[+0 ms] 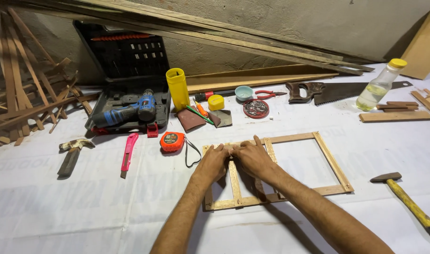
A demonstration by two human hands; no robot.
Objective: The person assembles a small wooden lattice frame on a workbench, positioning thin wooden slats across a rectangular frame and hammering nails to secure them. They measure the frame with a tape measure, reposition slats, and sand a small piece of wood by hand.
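Two hands meet at the top left of a thin wooden frame [331, 161] that lies flat on the white sheet [83, 211] before us; our left hand [212, 162] and our right hand [253, 157] press down side by side, fingertips curled onto the top rail where an upright inner slat [234, 181] joins it, nothing lifted or enclosed, so the grip is a flat pinch-and-press rather than a closed hold; we judge the frame light, stiff along each strip yet weak at the joints, so it would likely rack or split if twisted, and it is best held at a corner or across a joint with both hands, as now; the frame runs out to our right from under the hands, its open right bay clear of them, its lower rail crossing below our wrists; just left of the frame sits an orange tape measure [172, 141], then a pink utility knife [129, 153] and a claw hammer [72, 153]; beyond them an open black case holds a blue cordless drill [130, 112], with a yellow bottle [178, 88], sandpaper pieces [190, 120], a round tin of nails [256, 108], pliers [266, 94] and a hand saw [337, 91] along the wall; a clear bottle with yellow cap [379, 87] stands far right; a yellow-handled hammer [410, 202] lies near our right forearm.
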